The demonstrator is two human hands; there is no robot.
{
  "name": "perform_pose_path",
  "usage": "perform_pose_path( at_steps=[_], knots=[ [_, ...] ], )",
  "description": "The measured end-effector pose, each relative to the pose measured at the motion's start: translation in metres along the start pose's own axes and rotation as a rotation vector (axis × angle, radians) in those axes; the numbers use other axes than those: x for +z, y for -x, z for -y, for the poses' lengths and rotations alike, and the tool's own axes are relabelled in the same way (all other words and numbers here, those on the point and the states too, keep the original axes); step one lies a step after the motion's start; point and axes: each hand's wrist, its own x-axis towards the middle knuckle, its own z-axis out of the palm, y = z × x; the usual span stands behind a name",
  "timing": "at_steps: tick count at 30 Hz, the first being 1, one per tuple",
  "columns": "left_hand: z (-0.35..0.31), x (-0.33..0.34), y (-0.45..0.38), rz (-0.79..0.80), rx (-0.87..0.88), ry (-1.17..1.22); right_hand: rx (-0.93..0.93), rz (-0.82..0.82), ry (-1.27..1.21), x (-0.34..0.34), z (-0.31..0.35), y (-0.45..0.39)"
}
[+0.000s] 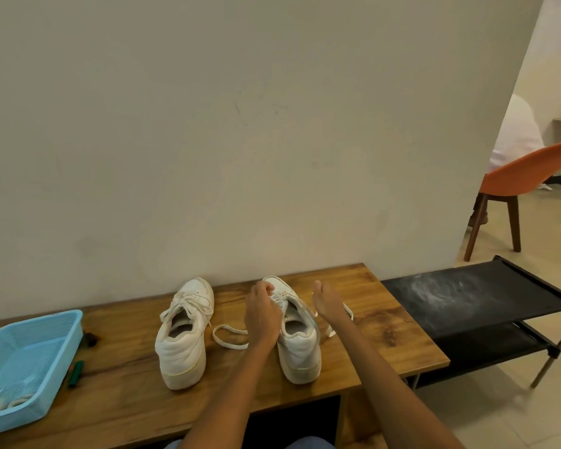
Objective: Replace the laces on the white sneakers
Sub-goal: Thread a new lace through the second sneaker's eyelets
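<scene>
Progress looks like roughly the early-to-middle stretch, judging from how things lie. The left sneaker (183, 332) is seen fully laced on the table (386, 338), though whether those laces are old or new can't be told. The right sneaker (297, 332) is the one being worked on: its lace (229, 337) is half out, with a loose loop lying on the wood just left of the left hand's fingers, and another flat end trailing off just under the right hand. What look like more laces are bunched in the near corner of a blue basket (30, 361), well off to the left. The left hand (261, 314) is curled over the eyelets near the toe, fingertips pinching the lace there. The right hand (329, 303) is held out beside the shoe, and a strand seems pinched, but that can't be told for sure.
</scene>
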Motion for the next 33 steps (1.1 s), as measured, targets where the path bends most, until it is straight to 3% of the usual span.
perform_pose_path(
  at_steps=[5,8,12,16,24,33],
  knots=[
    [-0.011,0.002,0.008,0.116,0.051,-0.176,-0.018,0.037,0.039,0.007,0.029,0.000],
    [-0.008,0.005,0.009,0.100,0.048,-0.223,-0.067,0.001,0.012,0.024,0.033,0.009],
    [0.001,0.013,0.015,-0.053,-0.054,0.041,-0.085,-0.084,0.005,0.032,0.029,0.017],
    [0.001,0.011,0.024,-0.154,-0.134,0.306,-0.208,-0.048,0.226,0.031,0.031,0.019],
    [0.018,0.011,0.016,-0.011,-0.480,0.701,-0.279,-0.041,0.305,0.028,0.037,0.026],
    [0.019,0.013,0.018,-0.013,-0.500,0.742,-0.410,0.020,0.619,0.027,0.042,0.031]
  ],
)
